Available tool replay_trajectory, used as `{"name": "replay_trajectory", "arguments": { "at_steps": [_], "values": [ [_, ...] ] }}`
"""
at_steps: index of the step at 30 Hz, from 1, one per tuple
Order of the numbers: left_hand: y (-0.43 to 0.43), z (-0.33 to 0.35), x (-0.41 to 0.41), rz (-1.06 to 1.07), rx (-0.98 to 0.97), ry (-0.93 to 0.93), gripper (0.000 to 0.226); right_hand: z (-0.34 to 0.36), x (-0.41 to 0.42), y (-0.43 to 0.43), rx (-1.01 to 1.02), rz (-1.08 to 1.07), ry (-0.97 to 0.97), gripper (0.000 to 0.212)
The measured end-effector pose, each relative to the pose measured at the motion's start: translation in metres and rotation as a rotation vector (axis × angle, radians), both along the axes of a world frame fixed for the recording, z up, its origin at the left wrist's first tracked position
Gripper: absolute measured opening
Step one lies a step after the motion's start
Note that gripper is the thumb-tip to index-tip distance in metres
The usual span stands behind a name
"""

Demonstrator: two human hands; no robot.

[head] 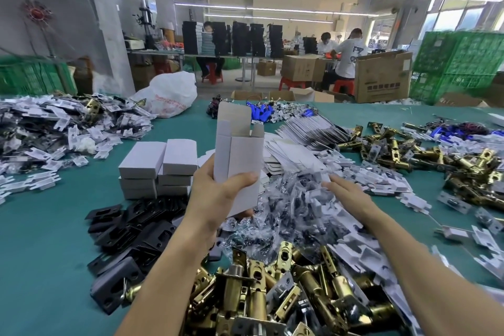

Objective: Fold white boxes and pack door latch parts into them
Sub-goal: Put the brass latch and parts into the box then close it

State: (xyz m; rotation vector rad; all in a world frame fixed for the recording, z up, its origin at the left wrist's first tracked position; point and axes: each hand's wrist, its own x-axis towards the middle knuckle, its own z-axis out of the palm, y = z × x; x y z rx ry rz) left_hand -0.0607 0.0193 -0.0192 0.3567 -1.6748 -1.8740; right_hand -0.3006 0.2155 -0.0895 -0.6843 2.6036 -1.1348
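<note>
My left hand (215, 194) grips a white box (238, 155) upright above the table, top flaps open. My right hand (347, 194) lies flat with straight fingers on a heap of clear plastic bags of small parts (286, 204). Brass door latches (275, 289) are piled at the near edge between my forearms. Black strike plates (128, 234) lie to the left of my left arm. Two stacks of closed white boxes (158, 169) stand behind them. Flat unfolded box blanks (308, 131) fan out behind the held box.
The green table (49, 254) also carries a heap of white card inserts (62, 128) at far left, more brass latches (425, 155) at right and a white plastic bag (169, 95) at the back. People sit at far benches beside cardboard cartons and green crates.
</note>
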Motion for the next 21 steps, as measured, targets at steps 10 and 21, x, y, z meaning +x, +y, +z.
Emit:
{"name": "replay_trajectory", "arguments": {
  "at_steps": [10,21],
  "values": [
    [-0.002,-0.004,0.0,0.002,-0.004,-0.003,0.026,0.017,0.008,0.004,0.003,-0.08,0.043,0.071],
    [-0.006,-0.012,0.001,-0.056,-0.013,-0.022,0.046,0.028,0.028,0.003,0.307,-0.023,0.454,0.038]
  ]
}}
